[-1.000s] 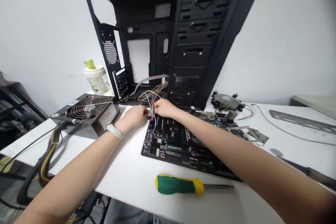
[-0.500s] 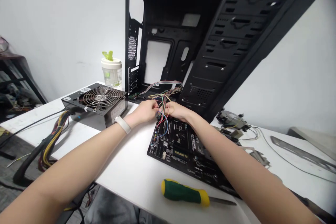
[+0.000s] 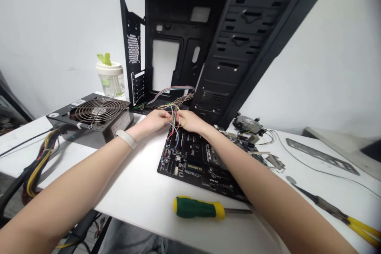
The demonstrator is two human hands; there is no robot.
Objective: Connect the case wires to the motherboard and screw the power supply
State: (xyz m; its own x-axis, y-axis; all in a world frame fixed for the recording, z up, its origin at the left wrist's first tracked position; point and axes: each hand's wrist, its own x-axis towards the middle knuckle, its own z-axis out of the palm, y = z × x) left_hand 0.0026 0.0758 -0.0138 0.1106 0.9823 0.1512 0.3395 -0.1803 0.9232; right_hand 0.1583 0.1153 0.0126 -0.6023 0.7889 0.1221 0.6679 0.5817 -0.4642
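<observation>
My left hand pinches at thin coloured wires, thumb meeting fingertips; my right hand, fingers curled, touches same bundle. Wires reach motherboard, flat on white bench, before open black case.
</observation>
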